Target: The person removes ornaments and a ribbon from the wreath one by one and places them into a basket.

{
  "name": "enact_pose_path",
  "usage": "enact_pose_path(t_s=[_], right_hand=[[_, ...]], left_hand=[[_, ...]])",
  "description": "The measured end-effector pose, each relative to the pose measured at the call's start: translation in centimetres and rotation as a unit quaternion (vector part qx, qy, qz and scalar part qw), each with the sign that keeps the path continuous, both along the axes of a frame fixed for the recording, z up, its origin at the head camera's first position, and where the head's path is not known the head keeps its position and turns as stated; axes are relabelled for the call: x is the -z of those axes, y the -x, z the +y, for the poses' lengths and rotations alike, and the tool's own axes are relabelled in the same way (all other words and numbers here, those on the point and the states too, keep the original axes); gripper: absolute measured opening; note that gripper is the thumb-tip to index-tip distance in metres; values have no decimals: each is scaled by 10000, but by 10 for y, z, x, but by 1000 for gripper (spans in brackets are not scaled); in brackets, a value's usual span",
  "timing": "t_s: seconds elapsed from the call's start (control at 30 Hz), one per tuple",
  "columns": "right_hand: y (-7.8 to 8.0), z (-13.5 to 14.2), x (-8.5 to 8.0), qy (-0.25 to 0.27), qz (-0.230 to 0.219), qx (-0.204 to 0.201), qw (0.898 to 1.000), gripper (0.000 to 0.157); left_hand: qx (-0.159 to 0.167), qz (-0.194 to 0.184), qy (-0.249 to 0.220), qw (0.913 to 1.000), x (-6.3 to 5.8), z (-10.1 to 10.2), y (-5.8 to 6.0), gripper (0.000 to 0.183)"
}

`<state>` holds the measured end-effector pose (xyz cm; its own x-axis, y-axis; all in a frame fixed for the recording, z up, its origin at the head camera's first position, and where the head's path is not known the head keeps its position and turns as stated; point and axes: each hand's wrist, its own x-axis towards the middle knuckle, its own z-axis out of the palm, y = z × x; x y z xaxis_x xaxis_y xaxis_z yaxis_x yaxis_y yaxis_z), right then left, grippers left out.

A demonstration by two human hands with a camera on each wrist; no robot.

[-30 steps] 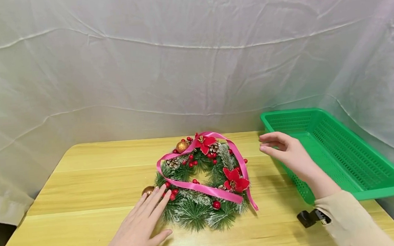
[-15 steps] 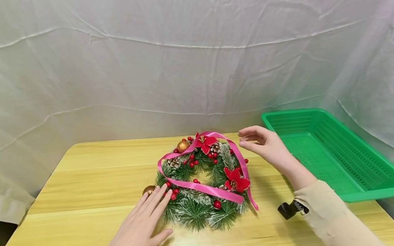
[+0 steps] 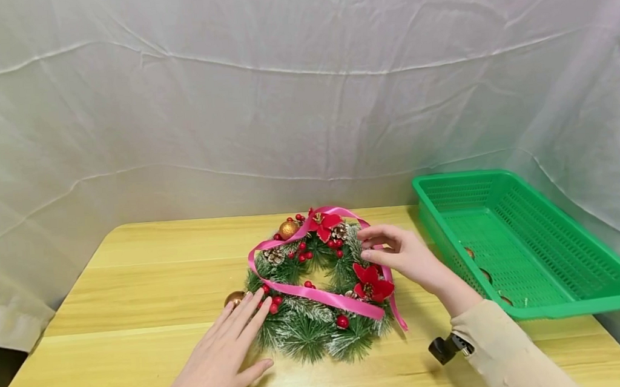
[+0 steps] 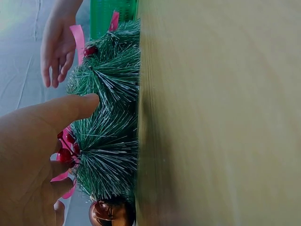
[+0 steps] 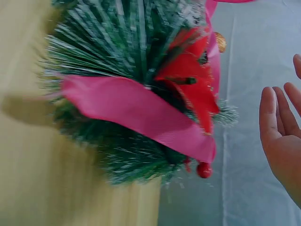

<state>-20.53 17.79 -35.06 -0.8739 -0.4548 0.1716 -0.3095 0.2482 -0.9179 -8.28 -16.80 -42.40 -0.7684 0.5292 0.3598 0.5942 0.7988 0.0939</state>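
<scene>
A green Christmas wreath (image 3: 304, 333) lies flat on the wooden table, trimmed with pinecones, red berries, red poinsettias (image 3: 373, 282) and gold baubles (image 3: 288, 229). A loose pink ribbon (image 3: 318, 296) is draped across it in a wide loop. My left hand (image 3: 218, 352) rests at the wreath's left edge, fingers straight and over the berries beside a gold bauble (image 4: 110, 213). My right hand (image 3: 405, 259) hovers over the wreath's right side, close to the ribbon, with loosely bent fingers. In the right wrist view, that hand (image 5: 284, 136) holds nothing and appears apart from the greenery.
A green plastic basket (image 3: 597, 304) stands at the right of the table. Several small reddish things (image 3: 486, 275) show just inside its left wall, partly hidden by the rim. White cloth (image 3: 305, 127) hangs behind the table.
My right hand has moved left from beside the basket to over the wreath's right side, uncovering the reddish things in the basket. Left hand, wreath and ribbon stay in place.
</scene>
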Motion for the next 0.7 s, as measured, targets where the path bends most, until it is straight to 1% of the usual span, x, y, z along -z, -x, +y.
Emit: enact_pose_path(t_s=[0.13,0.23,0.4,0.7], right_hand=[[0,-2,8,-67,-143,-2,9999,43],[2,-6,10,-126,-201,-9,9997,42],[7,-16,4,-169,-182,-56,9997,40],[26,-43,-6,-196,125,-228,9995,36]], left_hand=[[-22,2,11,10000,0,0,0,93],[-43,-48,29,10000,-1,0,0,93],[-65,-152,48,9999,-2,2,-1,92],[-44,-131,45,9999,-1,1,0,92]])
